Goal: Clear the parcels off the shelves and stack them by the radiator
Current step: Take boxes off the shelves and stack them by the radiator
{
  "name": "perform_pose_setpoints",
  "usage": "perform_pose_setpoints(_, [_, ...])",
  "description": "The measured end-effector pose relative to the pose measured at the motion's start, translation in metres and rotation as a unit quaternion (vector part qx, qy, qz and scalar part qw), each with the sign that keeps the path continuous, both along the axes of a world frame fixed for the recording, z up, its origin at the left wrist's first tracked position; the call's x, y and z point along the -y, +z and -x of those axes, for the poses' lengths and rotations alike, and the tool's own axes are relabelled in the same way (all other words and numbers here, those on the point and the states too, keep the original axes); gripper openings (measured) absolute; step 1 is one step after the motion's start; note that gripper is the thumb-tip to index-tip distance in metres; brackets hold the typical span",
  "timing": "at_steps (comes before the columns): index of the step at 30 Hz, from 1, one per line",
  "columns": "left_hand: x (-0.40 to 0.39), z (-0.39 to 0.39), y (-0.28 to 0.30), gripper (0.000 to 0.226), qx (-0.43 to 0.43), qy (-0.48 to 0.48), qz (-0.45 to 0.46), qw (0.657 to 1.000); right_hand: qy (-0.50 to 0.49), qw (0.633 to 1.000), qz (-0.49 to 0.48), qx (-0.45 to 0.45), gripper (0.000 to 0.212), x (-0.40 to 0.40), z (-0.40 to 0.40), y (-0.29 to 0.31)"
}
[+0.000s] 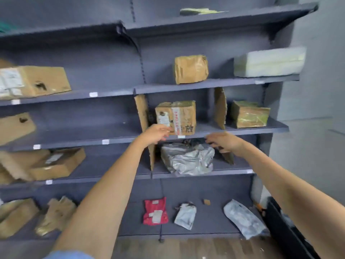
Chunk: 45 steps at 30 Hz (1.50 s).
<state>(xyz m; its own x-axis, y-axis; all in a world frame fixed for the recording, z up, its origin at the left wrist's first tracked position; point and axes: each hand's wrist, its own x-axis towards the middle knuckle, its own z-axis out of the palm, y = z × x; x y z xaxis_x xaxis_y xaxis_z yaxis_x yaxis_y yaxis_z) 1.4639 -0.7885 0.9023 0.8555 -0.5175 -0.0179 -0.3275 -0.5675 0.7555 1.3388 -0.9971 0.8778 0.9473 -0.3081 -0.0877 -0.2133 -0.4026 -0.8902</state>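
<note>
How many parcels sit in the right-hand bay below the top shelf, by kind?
Boxes: 4 (brown-wrapped box, pale box, labelled box, greenish box)
Grey bags: 3 (large grey bag, small grey bag, long grey bag)
Red bags: 1 (red bag)
Total: 8

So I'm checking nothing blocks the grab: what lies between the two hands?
In the head view, between the left hand and right hand lie the shelf edge and the taped cardboard box's lower corner.
</note>
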Motion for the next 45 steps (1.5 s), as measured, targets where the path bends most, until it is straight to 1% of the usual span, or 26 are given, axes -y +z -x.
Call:
perform_pose_setpoints(4, [-0.152, -0.040, 0.033, 0.034, 0.055, 0.081, -0.005, 0.995, 0.094, 0.993, 0.018, 0.074, 0.033, -0.137, -0.090, 0.048])
perform_pose_setpoints(6, [-0.231, -0.057, 0.046, 0.032, 0.065, 0.123, 0.001, 0.990, 0.130, 0.986, 0.012, 0.106, 0.031, -0.208, -0.130, 0.066])
perform_pose_setpoints(9, [-0.345, -0.075, 0.056, 0.032, 0.062, 0.182, -0.001, 0.981, 0.199, 0.972, 0.012, 0.122, 0.028, -0.313, -0.183, 0.086])
perform_pose_setpoints(10, [-0.380, -0.082, 0.058, 0.032, 0.062, 0.208, 0.013, 0.976, 0.216, 0.968, 0.004, 0.127, 0.026, -0.346, -0.199, 0.090])
perform_pose_setpoints(13, [-0.469, -0.106, 0.061, 0.030, 0.075, 0.286, 0.099, 0.950, 0.273, 0.953, -0.012, 0.127, 0.022, -0.441, -0.247, 0.091])
perform_pose_setpoints(16, [-0.531, -0.133, 0.050, 0.030, 0.064, 0.315, 0.129, 0.938, 0.320, 0.940, -0.007, 0.116, 0.027, -0.521, -0.289, 0.081])
perform_pose_setpoints(18, [-0.563, -0.156, 0.040, 0.030, 0.055, 0.331, 0.168, 0.927, 0.336, 0.935, -0.028, 0.114, 0.030, -0.558, -0.319, 0.080])
perform_pose_setpoints(21, [-0.603, -0.199, 0.032, 0.028, 0.031, 0.367, 0.246, 0.897, 0.349, 0.924, -0.102, 0.116, 0.027, -0.594, -0.374, 0.086])
perform_pose_setpoints(24, [-0.632, -0.253, 0.034, 0.028, 0.024, 0.400, 0.253, 0.881, 0.345, 0.922, -0.113, 0.134, 0.027, -0.617, -0.440, 0.095])
perform_pose_setpoints(27, [-0.651, -0.310, 0.048, 0.031, 0.024, 0.406, 0.218, 0.887, 0.332, 0.924, -0.107, 0.155, 0.029, -0.635, -0.509, 0.112])
perform_pose_setpoints(29, [-0.658, -0.349, 0.065, 0.034, 0.023, 0.397, 0.157, 0.904, 0.319, 0.930, -0.090, 0.158, 0.034, -0.643, -0.554, 0.132])
perform_pose_setpoints(31, [-0.667, -0.391, 0.085, 0.035, 0.048, 0.385, 0.097, 0.917, 0.301, 0.935, -0.060, 0.178, 0.038, -0.651, -0.598, 0.154])
perform_pose_setpoints(34, [-0.680, -0.451, 0.106, 0.033, 0.109, 0.379, 0.063, 0.917, 0.255, 0.931, -0.047, 0.259, 0.039, -0.659, -0.650, 0.171])
perform_pose_setpoints(35, [-0.684, -0.468, 0.107, 0.033, 0.116, 0.373, 0.050, 0.919, 0.236, 0.928, -0.056, 0.284, 0.039, -0.662, -0.662, 0.169])
perform_pose_setpoints(37, [-0.691, -0.498, 0.101, 0.035, 0.104, 0.363, 0.031, 0.925, 0.195, 0.924, -0.084, 0.319, 0.040, -0.669, -0.682, 0.153])
perform_pose_setpoints(38, [-0.694, -0.511, 0.098, 0.035, 0.093, 0.365, 0.032, 0.926, 0.176, 0.923, -0.089, 0.330, 0.041, -0.671, -0.691, 0.141])
perform_pose_setpoints(40, [-0.699, -0.538, 0.094, 0.037, 0.067, 0.377, 0.065, 0.921, 0.154, 0.924, -0.071, 0.343, 0.043, -0.673, -0.708, 0.122])
perform_pose_setpoints(43, [-0.702, -0.578, 0.095, 0.045, 0.053, 0.372, 0.130, 0.917, 0.148, 0.918, -0.041, 0.365, 0.029, -0.671, -0.730, 0.109])
perform_pose_setpoints(44, [-0.702, -0.590, 0.097, 0.048, 0.061, 0.368, 0.144, 0.917, 0.150, 0.919, -0.040, 0.363, 0.024, -0.669, -0.737, 0.108])
perform_pose_setpoints(45, [-0.700, -0.603, 0.100, 0.051, 0.073, 0.363, 0.163, 0.915, 0.151, 0.920, -0.035, 0.360, 0.024, -0.667, -0.742, 0.108])
